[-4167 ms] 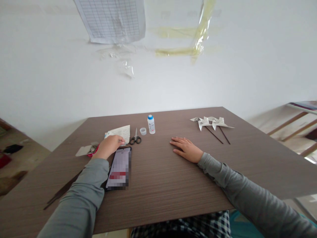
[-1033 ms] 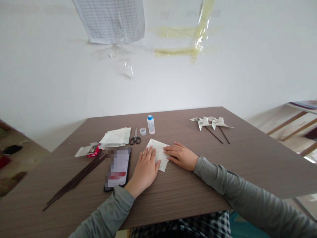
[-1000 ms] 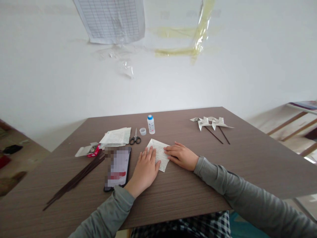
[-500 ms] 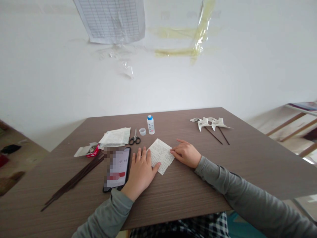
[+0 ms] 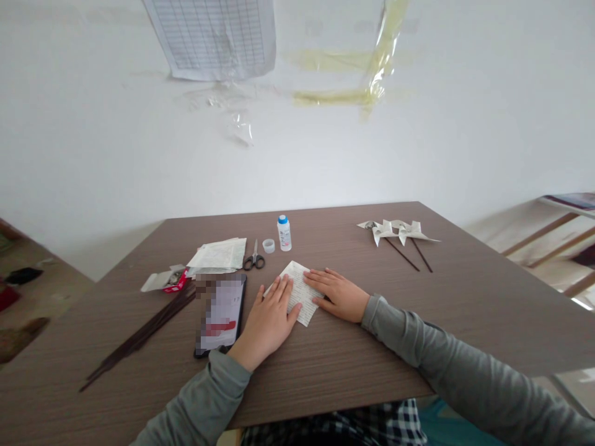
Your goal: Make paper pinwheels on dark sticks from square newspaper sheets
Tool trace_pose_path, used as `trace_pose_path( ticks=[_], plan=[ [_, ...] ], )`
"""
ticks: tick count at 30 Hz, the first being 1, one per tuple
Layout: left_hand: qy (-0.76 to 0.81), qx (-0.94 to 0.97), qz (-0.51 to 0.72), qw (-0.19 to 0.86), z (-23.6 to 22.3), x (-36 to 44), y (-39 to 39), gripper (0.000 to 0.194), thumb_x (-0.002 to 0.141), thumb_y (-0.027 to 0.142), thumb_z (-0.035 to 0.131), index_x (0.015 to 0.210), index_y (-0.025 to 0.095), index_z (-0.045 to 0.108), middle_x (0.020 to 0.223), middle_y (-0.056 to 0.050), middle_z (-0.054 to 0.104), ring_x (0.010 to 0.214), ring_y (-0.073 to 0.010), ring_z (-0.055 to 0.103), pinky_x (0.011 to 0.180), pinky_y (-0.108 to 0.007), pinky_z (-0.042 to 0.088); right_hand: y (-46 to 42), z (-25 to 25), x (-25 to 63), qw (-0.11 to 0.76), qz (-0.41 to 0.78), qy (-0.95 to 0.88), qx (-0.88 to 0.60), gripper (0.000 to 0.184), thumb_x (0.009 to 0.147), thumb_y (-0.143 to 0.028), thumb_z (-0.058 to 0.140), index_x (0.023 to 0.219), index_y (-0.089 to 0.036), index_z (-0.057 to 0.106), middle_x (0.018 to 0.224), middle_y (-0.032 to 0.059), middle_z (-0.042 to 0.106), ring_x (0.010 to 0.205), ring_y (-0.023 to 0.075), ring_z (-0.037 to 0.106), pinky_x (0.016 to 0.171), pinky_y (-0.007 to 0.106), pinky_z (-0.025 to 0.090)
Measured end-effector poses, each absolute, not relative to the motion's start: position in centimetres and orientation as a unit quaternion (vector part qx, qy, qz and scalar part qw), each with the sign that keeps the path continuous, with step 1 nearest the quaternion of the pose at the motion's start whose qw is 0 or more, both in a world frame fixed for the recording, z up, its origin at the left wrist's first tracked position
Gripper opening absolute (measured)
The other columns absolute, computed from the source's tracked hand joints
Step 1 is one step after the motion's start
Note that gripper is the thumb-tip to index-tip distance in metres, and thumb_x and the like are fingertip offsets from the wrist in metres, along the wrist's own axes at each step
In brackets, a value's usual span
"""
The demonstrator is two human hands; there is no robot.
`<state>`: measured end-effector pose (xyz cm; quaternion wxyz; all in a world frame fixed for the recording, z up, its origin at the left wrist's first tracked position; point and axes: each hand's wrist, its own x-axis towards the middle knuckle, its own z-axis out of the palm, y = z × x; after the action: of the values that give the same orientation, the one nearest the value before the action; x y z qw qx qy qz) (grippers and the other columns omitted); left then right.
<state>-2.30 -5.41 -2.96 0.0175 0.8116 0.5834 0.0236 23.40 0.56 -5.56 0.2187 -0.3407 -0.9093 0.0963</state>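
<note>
Left hand (image 5: 268,319) and right hand (image 5: 341,298) laid open on the sheet (image 5: 304,305)

Behind everything, the wall (image 5: 325,161) is marked by yellowed tape (image 5: 332,98), and a chart (image 5: 218,40) is fixed high on it. The table (image 5: 344,365) is set against the wall's foot. At its near middle, the sheet is lying flat, one corner pointed toward the wall. Its left part is covered by the fingers and thumb of the left hand, its right edge by the fingertips of the right; nothing is seen grasped by either. To the left, dark sticks (image 5: 139,337) are laid slantwise, and beside them a phone (image 5: 225,319) is placed face up, its screen partly pixelated. Papers (image 5: 217,255) are stacked beyond the phone, with an opened red box (image 5: 174,282) at their near left. Two pinwheels (image 5: 383,230) are laid together at the far right, their dark stems pointed nearer. A blue-capped bottle (image 5: 284,235) is stood upright beyond the sheet. Scissors (image 5: 254,261) are set beside the papers, blades toward the wall, and a small cup (image 5: 268,246) is placed between scissors and bottle.
</note>
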Motion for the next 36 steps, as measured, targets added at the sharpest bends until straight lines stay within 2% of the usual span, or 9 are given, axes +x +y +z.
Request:
trace_pose_path(
  ticks=[3,6,10,17,23,28,31,34,36],
  plan=[
    [0.600,0.800,0.021,0.007,-2.9,-2.3,-5.3,0.069,0.121,0.042,0.051,0.182,0.010,0.053,0.191,-0.024,0.044,0.179,-0.0418,0.044,0.146,-0.067,0.039,0.6,-4.9,23.7,0.160,0.109,-0.906,-0.377,0.063,0.116,-0.044,0.074,0.178,-0.045,0.062,0.184,0.0029,0.059,0.175,0.0383,0.053,0.148,0.069,0.037],
    [0.614,0.789,0.026,-0.016,-3.0,-2.4,-5.4,0.072,0.120,0.048,0.054,0.180,0.008,0.055,0.189,-0.027,0.045,0.178,-0.0453,0.045,0.143,-0.068,0.042,0.7,-4.3,24.0,0.111,0.110,-0.900,-0.406,0.072,0.116,-0.052,0.073,0.184,-0.037,0.054,0.191,0.0084,0.049,0.181,0.0445,0.039,0.146,0.081,0.028],
    [0.636,0.770,0.021,-0.040,-3.0,-2.5,-5.4,0.080,0.118,0.057,0.056,0.177,0.003,0.058,0.186,-0.032,0.048,0.177,-0.0481,0.046,0.142,-0.066,0.043,0.9,-4.1,24.4,0.101,0.118,-0.897,-0.414,0.079,0.115,-0.059,0.073,0.186,-0.033,0.050,0.192,0.0119,0.046,0.183,0.0463,0.035,0.146,0.081,0.027],
    [0.667,0.741,0.037,-0.065,-2.8,-2.7,-5.1,0.088,0.114,0.066,0.061,0.171,-0.001,0.063,0.184,-0.036,0.051,0.177,-0.0514,0.045,0.143,-0.067,0.040,1.3,-4.3,25.2,0.127,0.131,-0.887,-0.424,0.078,0.110,-0.061,0.080,0.180,-0.032,0.061,0.192,0.0144,0.048,0.180,0.0459,0.041,0.146,0.077,0.032],
    [0.649,0.754,0.053,-0.081,-2.3,-2.7,-5.2,0.069,0.117,0.047,0.062,0.170,0.003,0.065,0.182,-0.034,0.054,0.174,-0.0494,0.051,0.141,-0.069,0.044,1.8,-4.2,26.1,0.151,0.157,-0.889,-0.403,0.071,0.107,-0.060,0.085,0.168,-0.027,0.072,0.189,0.0191,0.051,0.179,0.0471,0.043,0.143,0.081,0.036],
    [0.623,0.775,0.061,-0.079,-2.0,-2.8,-5.4,0.051,0.117,0.036,0.060,0.161,0.016,0.076,0.178,-0.025,0.064,0.171,-0.0460,0.057,0.139,-0.070,0.047,1.9,-3.7,26.7,0.189,0.165,-0.899,-0.358,0.041,0.103,-0.047,0.091,0.138,-0.026,0.085,0.182,0.0179,0.061,0.175,0.0441,0.050,0.142,0.081,0.036],
    [0.631,0.770,0.063,-0.071,-1.9,-2.8,-5.6,0.050,0.117,0.033,0.058,0.161,0.020,0.077,0.177,-0.022,0.066,0.170,-0.0453,0.058,0.139,-0.070,0.048,1.9,-3.4,27.0,0.190,0.172,-0.906,-0.338,0.021,0.105,-0.041,0.088,0.119,-0.026,0.085,0.174,0.0160,0.071,0.167,0.0415,0.061,0.142,0.080,0.037],
    [0.641,0.763,0.066,-0.061,-1.9,-2.9,-5.7,0.051,0.117,0.033,0.058,0.162,0.019,0.076,0.178,-0.024,0.064,0.170,-0.0463,0.056,0.140,-0.070,0.046,1.9,-3.2,27.2,0.190,0.170,-0.912,-0.322,0.010,0.105,-0.032,0.084,0.114,-0.027,0.085,0.159,0.0127,0.082,0.153,0.0374,0.075,0.141,0.076,0.040],
    [0.639,0.763,0.079,-0.055,-1.9,-3.1,-5.6,0.050,0.116,0.033,0.058,0.160,0.018,0.077,0.178,-0.024,0.065,0.169,-0.0465,0.057,0.139,-0.071,0.046,1.9,-3.2,27.2,0.199,0.152,-0.917,-0.310,0.012,0.104,-0.025,0.082,0.115,-0.028,0.086,0.149,0.0105,0.086,0.142,0.0345,0.080,0.138,0.069,0.047]
  ],
)
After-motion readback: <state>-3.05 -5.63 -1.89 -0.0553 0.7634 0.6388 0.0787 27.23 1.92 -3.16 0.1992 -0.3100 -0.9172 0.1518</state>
